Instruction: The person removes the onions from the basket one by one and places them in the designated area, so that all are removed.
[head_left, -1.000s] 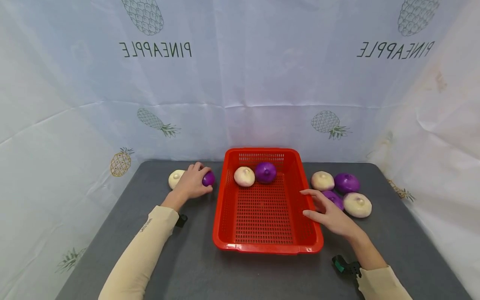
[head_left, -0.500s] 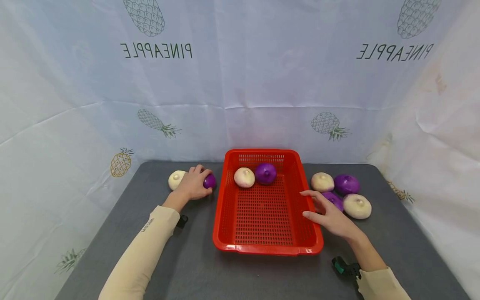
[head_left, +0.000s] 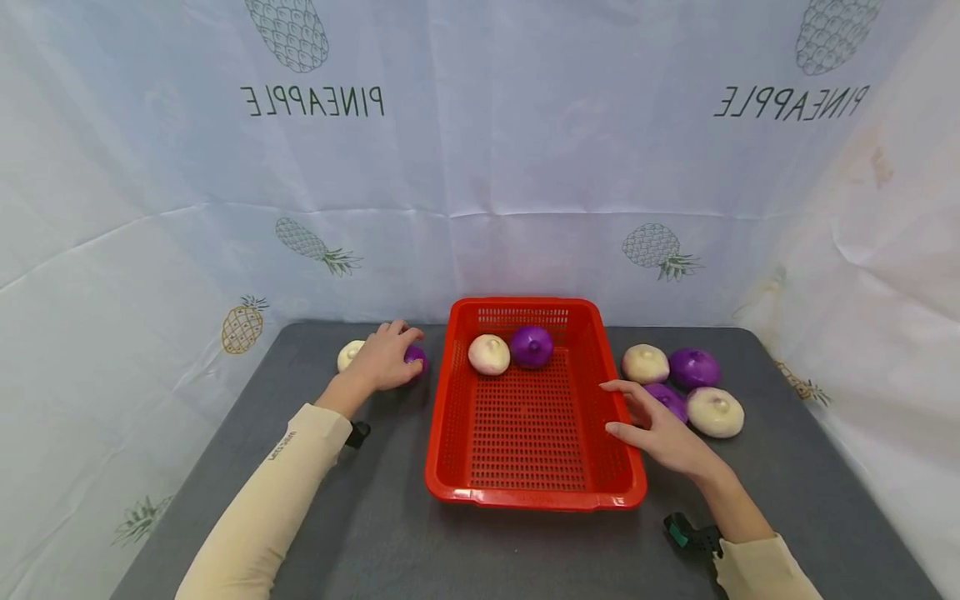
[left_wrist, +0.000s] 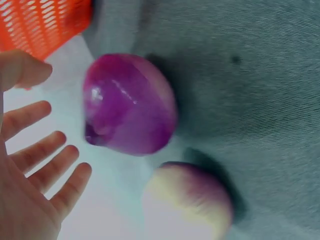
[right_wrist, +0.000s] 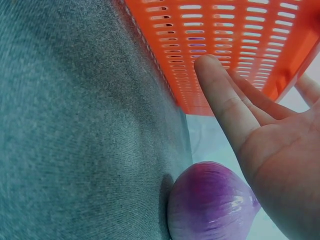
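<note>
My left hand [head_left: 382, 358] hovers over a purple onion [head_left: 415, 359], its fingers spread. A gap separates hand and purple onion [left_wrist: 131, 104] in the left wrist view. Beside it lies a pale bulb with a purple tinge [left_wrist: 187, 202], partly behind the hand in the head view. My right hand [head_left: 660, 427] is at the right rim of a red perforated basket [head_left: 536, 498], with thumb and forefinger reaching over it. Other fingers [right_wrist: 220, 87] lie nearly straight along the basket's outer wall. Inside the basket are a pale bulb [head_left: 489, 355] and a purple onion [head_left: 532, 347].
Right of the basket lie two pale bulbs [head_left: 715, 412] and two purple onions [head_left: 694, 368], one partly covered by my right hand. All stands on a dark grey table [head_left: 375, 533]. A white cloth printed with pineapples [head_left: 525, 167] hangs behind and at the sides.
My left hand was around the purple onion. It has let go, lifted slightly and drawn back to the left, uncovering a gap. The right hand and basket have not moved.
</note>
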